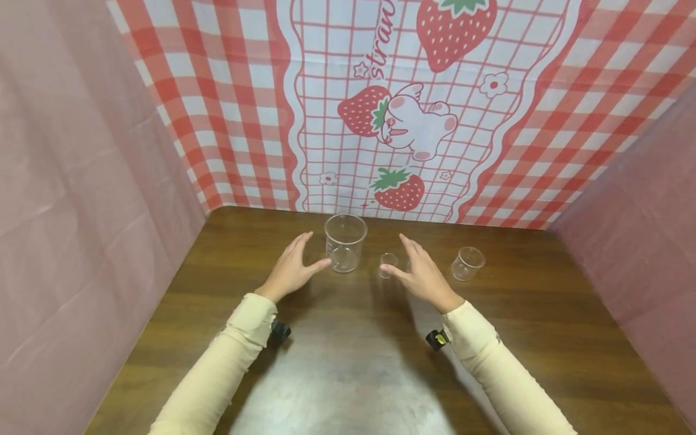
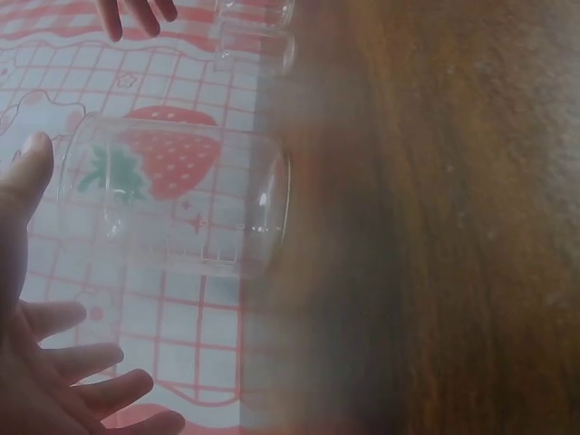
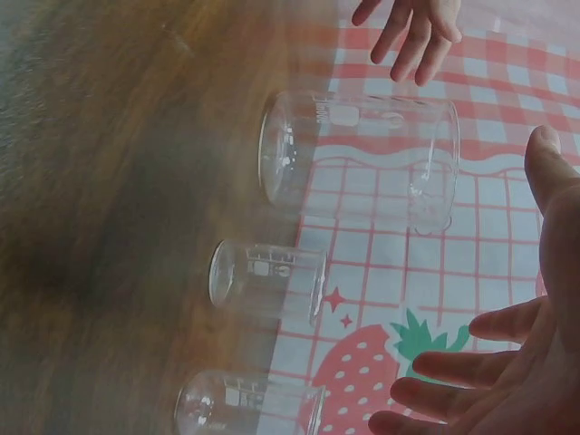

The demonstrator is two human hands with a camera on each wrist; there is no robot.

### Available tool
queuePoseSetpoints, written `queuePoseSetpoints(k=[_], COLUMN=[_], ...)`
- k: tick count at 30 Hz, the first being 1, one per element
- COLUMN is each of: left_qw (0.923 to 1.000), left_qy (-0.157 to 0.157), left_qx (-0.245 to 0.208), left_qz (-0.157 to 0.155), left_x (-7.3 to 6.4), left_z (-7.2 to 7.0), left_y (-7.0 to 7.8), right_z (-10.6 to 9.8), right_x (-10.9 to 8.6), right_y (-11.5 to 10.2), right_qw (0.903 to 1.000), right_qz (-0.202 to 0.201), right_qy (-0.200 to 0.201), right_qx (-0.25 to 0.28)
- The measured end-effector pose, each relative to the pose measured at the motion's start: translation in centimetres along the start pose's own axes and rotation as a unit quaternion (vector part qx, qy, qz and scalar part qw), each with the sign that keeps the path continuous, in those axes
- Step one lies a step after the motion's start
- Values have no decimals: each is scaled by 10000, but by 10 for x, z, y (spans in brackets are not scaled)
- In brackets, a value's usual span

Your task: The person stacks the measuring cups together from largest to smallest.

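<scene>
A large clear glass beaker [image 1: 345, 246] stands upright near the back of the table. To its left is my left hand [image 1: 292, 269], fingers extended and thumb apart, the thumb tip overlapping the beaker's lower side in the head view. A small beaker [image 1: 388, 258] stands to the right of the large one, partly behind my right thumb. My right hand [image 1: 426, 275] reaches forward with spread, straight fingers and holds nothing. Further right is a medium beaker [image 1: 468, 264]. Printed markings show on the large beaker [image 2: 172, 195] and, in the right wrist view, on the small beaker [image 3: 267, 279].
The brown wooden table [image 1: 348, 356] meets a red-and-white strawberry cloth [image 1: 402, 121] hanging behind the beakers. Pink curtains hang at the left [image 1: 81, 211] and right [image 1: 641, 211]. Another beaker [image 3: 245, 405] shows low in the right wrist view.
</scene>
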State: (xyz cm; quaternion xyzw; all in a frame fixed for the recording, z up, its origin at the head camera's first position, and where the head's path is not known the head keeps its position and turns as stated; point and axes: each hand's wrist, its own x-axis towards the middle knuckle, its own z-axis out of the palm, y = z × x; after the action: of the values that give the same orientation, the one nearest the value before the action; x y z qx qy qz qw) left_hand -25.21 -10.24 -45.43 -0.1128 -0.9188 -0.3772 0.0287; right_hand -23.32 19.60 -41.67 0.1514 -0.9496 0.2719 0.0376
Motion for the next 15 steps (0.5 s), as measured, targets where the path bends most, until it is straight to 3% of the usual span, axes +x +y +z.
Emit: queuePoseSetpoints(k=[15], left_qw=[9994], left_qy=[64], left_qx=[-327], left_qz=[76], left_x=[9], left_z=[2], left_y=[3], right_z=[3], right_x=[15], right_y=[-3], right_qw=[9998], right_qz=[-108], right_qy=[-85], right_qx=[155])
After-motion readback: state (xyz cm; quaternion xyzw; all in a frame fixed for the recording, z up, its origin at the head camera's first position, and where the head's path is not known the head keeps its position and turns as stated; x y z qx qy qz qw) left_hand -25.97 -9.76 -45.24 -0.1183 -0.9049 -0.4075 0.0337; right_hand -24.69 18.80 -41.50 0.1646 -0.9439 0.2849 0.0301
